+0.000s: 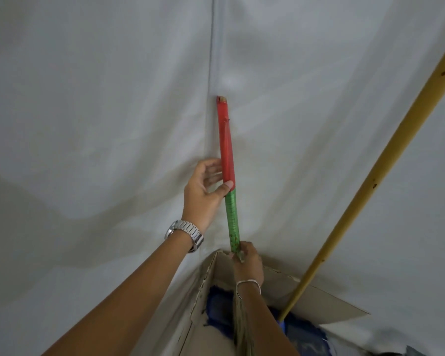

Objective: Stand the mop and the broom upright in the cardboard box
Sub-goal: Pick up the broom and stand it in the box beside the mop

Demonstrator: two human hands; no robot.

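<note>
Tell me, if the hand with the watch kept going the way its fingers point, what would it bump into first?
The left hand points right, so it would first meet the broom handle, whose red part its fingertips look nearly against already.

Mop handle top cut off; broom bristles hidden by forearm.

Wide open wall across the left of frame; at lower right the mop pole slants across, crowding the box opening.
</note>
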